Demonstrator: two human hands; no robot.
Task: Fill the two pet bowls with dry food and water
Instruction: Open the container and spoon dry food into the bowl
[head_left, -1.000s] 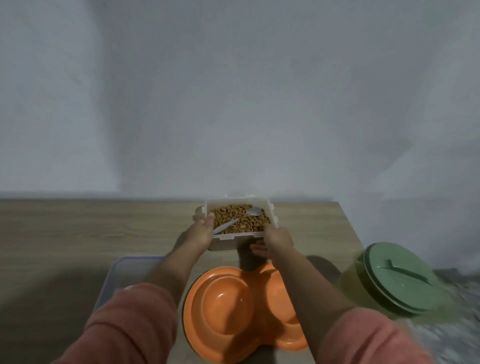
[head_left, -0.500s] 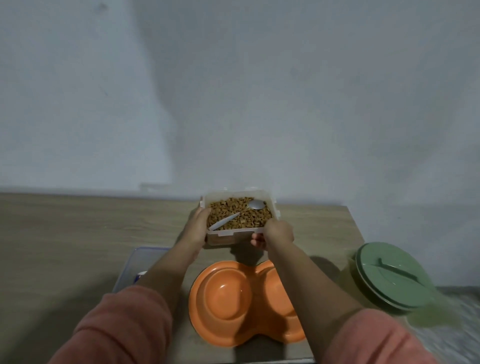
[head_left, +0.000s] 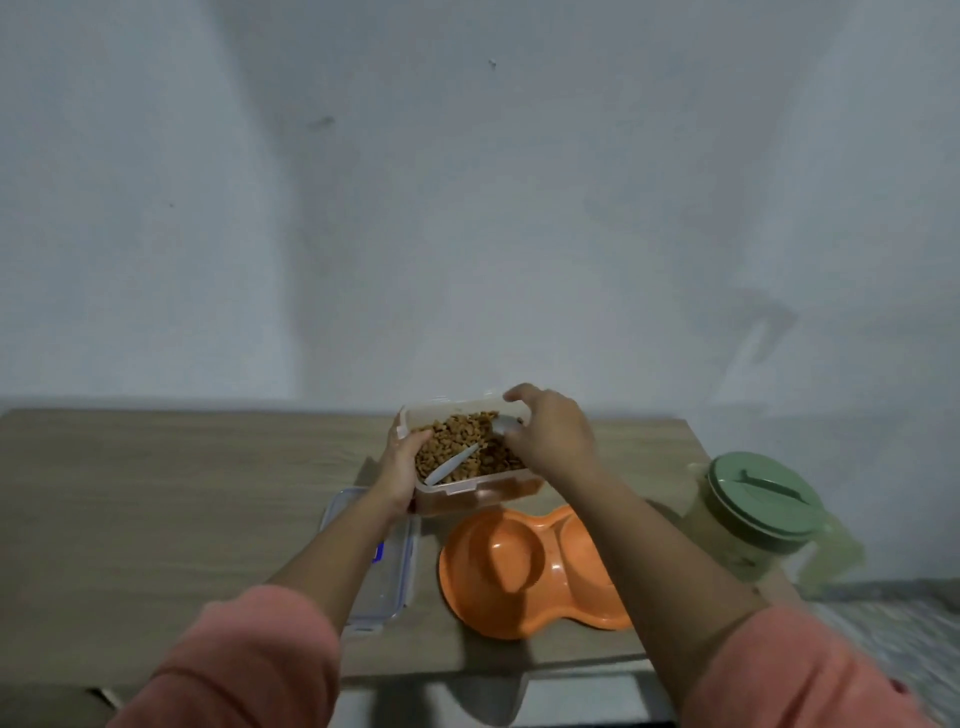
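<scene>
Head view
Table (head_left: 156, 493): pale wood grain, set against a grey-white wall; its right edge and near edge both show.
Food container (head_left: 470, 480): clear plastic box, open on top, near the far edge of the table toward the right end, tilted a little with its near side lower.
Dry food (head_left: 457, 439): brown kibble fills the box close to the rim.
Spoon (head_left: 451, 465): pale handle lies slanted across the kibble; its bowl end is by the right hand.
Left hand (head_left: 402, 467): fingers curled round the left wall of the food container, thumb over the rim, holding it.
Right hand (head_left: 553, 434): over the right far corner of the box, fingers loosely spread and bent downward toward the spoon's bowl; whether they touch it I cannot tell.
Pet bowl (head_left: 519, 577): orange double dish, both hollows bare, just nearer than the food container by the near edge of the table; its right hollow is partly hidden by the right forearm.
Lid (head_left: 392, 566): clear, with a blue patch, flat on the table left of the pet bowl, partly under the left forearm.
Water jug (head_left: 753, 525): pale translucent body with a green cap, at the right edge of the table.
Sleeves (head_left: 244, 660): salmon pink, pushed up both forearms.
</scene>
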